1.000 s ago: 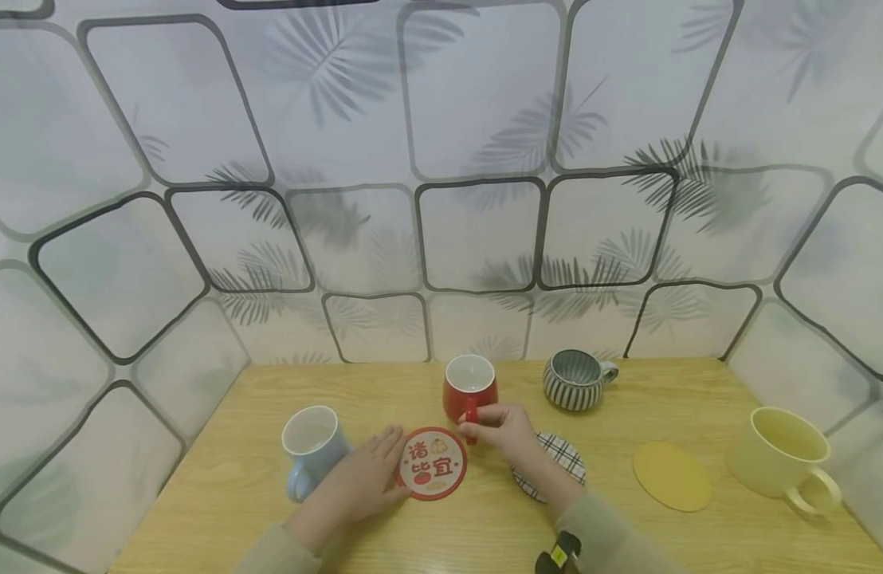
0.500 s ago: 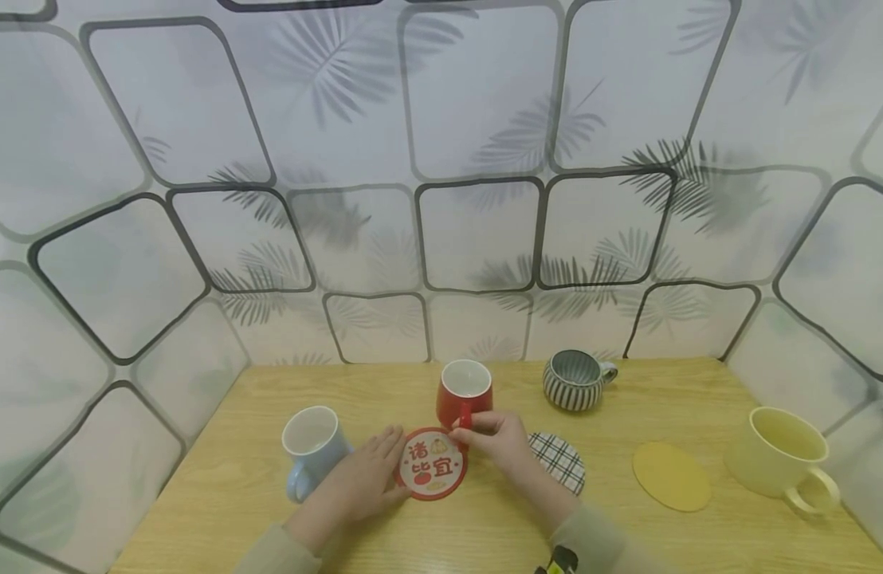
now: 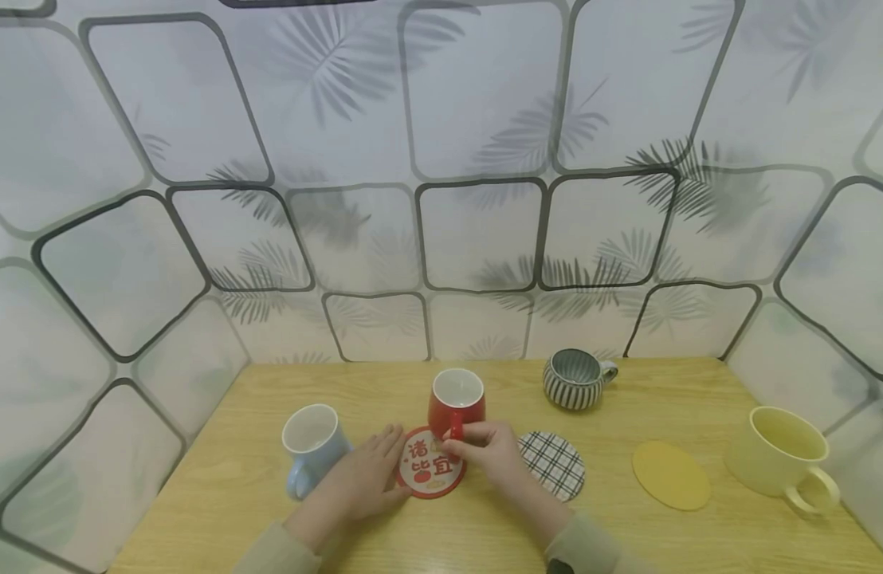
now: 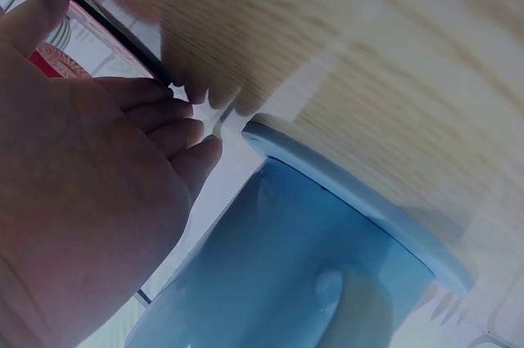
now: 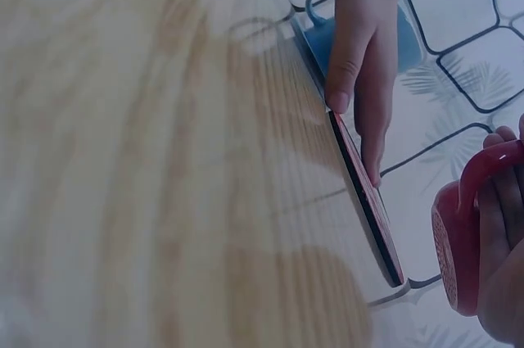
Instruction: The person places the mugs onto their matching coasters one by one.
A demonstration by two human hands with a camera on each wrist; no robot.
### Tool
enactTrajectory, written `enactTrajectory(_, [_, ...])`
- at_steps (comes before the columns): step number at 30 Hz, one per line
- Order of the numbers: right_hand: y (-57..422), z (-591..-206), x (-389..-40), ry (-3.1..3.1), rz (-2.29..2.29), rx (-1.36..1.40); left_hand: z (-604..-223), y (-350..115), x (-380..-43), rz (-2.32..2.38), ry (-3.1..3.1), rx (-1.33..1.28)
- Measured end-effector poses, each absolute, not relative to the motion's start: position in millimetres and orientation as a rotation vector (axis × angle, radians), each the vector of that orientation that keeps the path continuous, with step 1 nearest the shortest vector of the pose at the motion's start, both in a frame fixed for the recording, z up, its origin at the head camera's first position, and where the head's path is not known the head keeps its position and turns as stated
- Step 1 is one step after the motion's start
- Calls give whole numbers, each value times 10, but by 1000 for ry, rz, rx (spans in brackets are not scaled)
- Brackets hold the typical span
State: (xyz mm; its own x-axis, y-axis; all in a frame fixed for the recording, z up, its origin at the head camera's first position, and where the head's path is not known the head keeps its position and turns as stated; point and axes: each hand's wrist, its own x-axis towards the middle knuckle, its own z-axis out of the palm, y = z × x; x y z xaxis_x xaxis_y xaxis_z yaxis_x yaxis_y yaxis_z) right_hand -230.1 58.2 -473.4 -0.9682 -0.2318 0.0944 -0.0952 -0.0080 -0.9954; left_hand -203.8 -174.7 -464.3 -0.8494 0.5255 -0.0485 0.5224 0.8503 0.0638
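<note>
My right hand [image 3: 488, 454] pinches the handle of a red mug [image 3: 441, 414] with a white inside. The mug overlaps the far right part of a round red-rimmed coaster [image 3: 421, 478] with printed characters. In the right wrist view the patterned underside of the mug [image 5: 446, 262] shows, raised off the coaster [image 5: 368, 201]. Flat beside the coaster's left edge lies my left hand [image 3: 363, 478], fingers extended, thumb and fingertips at the rim. Just left of that hand a light blue mug [image 3: 315, 446] stands on a blue coaster [image 4: 352, 192], seen in the left wrist view.
A black-and-white checked coaster [image 3: 556, 466] lies right of my right hand. Behind it stands a grey striped cup [image 3: 574, 387]. Farther right are a yellow coaster [image 3: 671, 476] and a yellow mug [image 3: 779, 458]. Patterned curtain fabric [image 3: 477, 239] borders the wooden table [image 3: 441, 542].
My right hand has carried the red mug left and toward me, from behind the printed coaster to over its far right part. More of the checked coaster shows. The left hand has stayed put.
</note>
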Motion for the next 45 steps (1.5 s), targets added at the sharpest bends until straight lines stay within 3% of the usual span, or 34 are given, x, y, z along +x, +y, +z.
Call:
enactTrajectory(15, [475, -4789, -2168, 2113, -2076, -367, -4615, -1758, -2038, 122, 2975, 837])
enactTrajectory(26, [400, -4522, -1908, 2101, -2079, -392, -4660, -1774, -2041, 123, 2959, 821])
enactTrajectory(45, [260, -4906, -1918, 2117, -2101, -437, -4681, -1775, -2028, 157, 2991, 853])
